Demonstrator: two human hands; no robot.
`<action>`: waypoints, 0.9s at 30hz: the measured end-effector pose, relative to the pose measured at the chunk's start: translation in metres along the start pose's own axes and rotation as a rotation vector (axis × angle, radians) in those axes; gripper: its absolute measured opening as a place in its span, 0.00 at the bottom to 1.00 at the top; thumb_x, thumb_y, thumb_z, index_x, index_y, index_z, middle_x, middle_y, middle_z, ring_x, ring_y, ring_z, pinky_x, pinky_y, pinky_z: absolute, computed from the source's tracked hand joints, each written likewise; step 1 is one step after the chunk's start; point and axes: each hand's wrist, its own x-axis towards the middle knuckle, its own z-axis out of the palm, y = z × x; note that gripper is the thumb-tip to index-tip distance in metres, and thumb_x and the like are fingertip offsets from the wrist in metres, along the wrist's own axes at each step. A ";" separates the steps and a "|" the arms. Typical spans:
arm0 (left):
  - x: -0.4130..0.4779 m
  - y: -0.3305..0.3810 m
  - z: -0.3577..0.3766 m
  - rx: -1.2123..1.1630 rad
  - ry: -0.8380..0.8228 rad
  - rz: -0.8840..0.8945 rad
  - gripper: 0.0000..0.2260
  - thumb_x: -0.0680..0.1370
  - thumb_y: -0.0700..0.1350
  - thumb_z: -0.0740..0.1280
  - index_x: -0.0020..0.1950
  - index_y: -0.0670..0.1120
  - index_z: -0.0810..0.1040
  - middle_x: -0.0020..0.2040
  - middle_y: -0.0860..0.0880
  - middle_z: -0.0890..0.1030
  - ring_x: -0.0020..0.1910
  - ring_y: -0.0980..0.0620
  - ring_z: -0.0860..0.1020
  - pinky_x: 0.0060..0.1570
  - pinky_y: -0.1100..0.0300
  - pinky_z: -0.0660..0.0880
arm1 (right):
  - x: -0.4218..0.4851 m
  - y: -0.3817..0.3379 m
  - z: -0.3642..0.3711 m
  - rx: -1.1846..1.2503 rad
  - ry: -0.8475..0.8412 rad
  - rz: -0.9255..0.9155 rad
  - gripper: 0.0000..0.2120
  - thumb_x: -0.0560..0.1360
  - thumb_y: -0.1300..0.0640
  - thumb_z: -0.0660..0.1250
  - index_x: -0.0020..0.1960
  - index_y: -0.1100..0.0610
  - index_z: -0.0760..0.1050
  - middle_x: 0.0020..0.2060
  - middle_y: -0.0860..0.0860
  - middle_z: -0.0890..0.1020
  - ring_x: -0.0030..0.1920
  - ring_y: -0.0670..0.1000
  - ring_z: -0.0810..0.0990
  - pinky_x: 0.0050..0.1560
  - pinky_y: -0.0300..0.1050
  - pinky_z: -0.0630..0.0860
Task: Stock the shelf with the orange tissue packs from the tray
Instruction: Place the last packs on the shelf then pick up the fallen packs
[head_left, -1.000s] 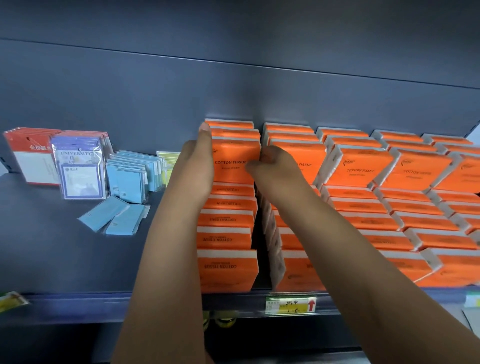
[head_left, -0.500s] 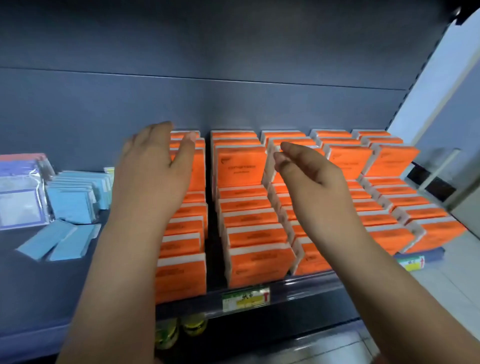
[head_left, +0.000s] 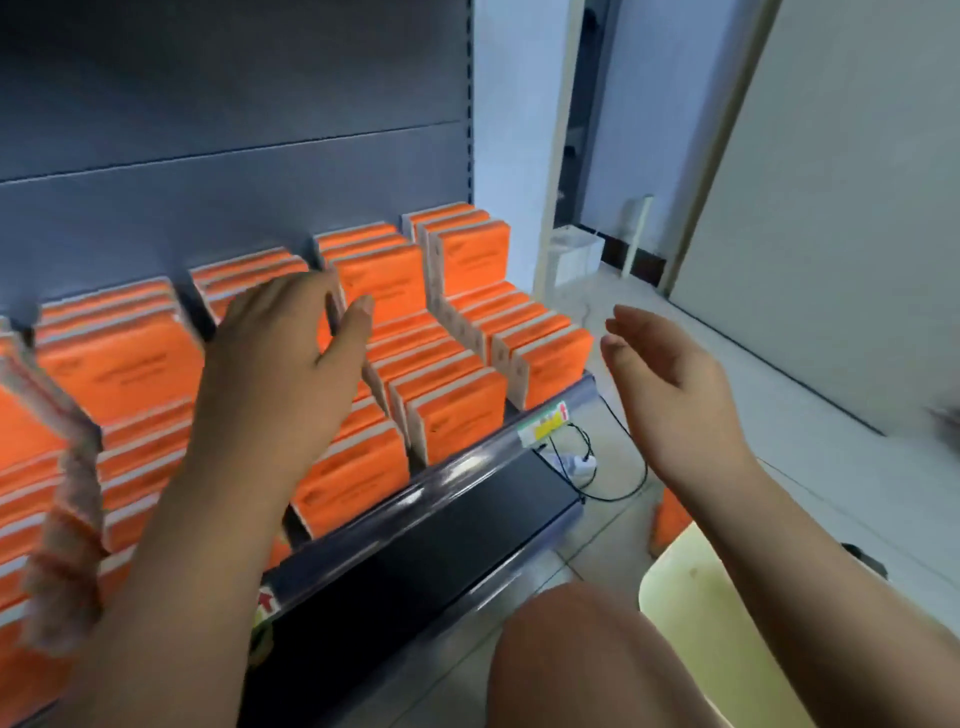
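- left hand (head_left: 280, 364): fingers straight and spread wide, thumb out toward the right hand, back of the hand to the camera. Holds nothing. Raised in front of the middle rows of packs; whether the fingertips touch them cannot be told.
- right hand (head_left: 670, 374): relaxed, fingers loosely curved, palm turned toward the left hand. Holds nothing. Past the shelf's end, over the floor, well apart from the packs.
- orange tissue packs (head_left: 457, 410): on the shelf, in several front-to-back rows beneath, beyond and to both sides of the left hand. Front packs in each row lean back and overlap; rear packs stand upright by the back panel. Rows on the far side of the left hand are blurred; print unreadable.
- shelf (head_left: 467, 483): dark, with a clear front rail running under the left forearm toward the right hand.
- price label (head_left: 543, 428): yellow and white with a red arrow, on the rail between the two hands.
- back panel (head_left: 234, 197): grey, beyond the left hand.
- orange item (head_left: 670, 514): low, just behind the right forearm, mostly hidden.
- pale yellow-green surface (head_left: 691, 582): under the right forearm, beside the orange item; cannot tell whether it is the tray.
- black cable (head_left: 623, 467) and white plug (head_left: 576, 465): on the floor, below the right wrist.
- bare knee (head_left: 571, 654): low, between the forearms.
- white bin (head_left: 574, 254): on the floor, beyond the right hand.
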 end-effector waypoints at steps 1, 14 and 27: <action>0.000 0.016 0.016 -0.016 -0.042 0.015 0.20 0.83 0.56 0.61 0.68 0.45 0.78 0.63 0.43 0.81 0.65 0.41 0.75 0.66 0.48 0.70 | 0.003 0.012 -0.013 -0.027 0.014 0.015 0.18 0.81 0.47 0.66 0.70 0.48 0.76 0.64 0.43 0.81 0.65 0.44 0.78 0.72 0.50 0.72; -0.011 0.208 0.242 -0.262 -0.687 0.229 0.22 0.82 0.60 0.62 0.72 0.50 0.76 0.69 0.51 0.77 0.68 0.50 0.73 0.69 0.50 0.70 | 0.055 0.178 -0.136 -0.149 0.169 0.281 0.21 0.82 0.49 0.63 0.74 0.50 0.73 0.68 0.45 0.78 0.69 0.45 0.75 0.71 0.46 0.70; -0.047 0.229 0.547 0.088 -1.291 0.265 0.21 0.82 0.60 0.59 0.67 0.48 0.75 0.66 0.43 0.77 0.63 0.42 0.75 0.59 0.50 0.74 | 0.161 0.416 -0.196 -0.487 -0.006 0.483 0.20 0.81 0.51 0.63 0.72 0.53 0.74 0.64 0.48 0.80 0.65 0.51 0.77 0.61 0.41 0.71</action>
